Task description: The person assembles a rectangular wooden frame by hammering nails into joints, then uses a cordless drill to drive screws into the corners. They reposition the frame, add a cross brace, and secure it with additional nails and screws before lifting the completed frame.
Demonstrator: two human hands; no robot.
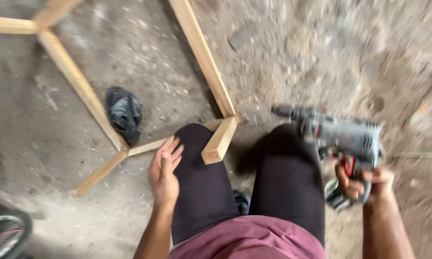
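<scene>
One right hand (369, 184) grips drill (343, 136) (grey); left hand (164, 170) fingers apart.

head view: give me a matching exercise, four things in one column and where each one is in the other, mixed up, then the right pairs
Things
1. drill
2. left hand
3. black shoe
4. wheel

Places
A. on the floor inside the wooden frame
B. open, against the left knee
C. bottom left corner of the picture
D. gripped in the right hand

Pairs: 1-D, 2-B, 3-A, 4-C
</scene>
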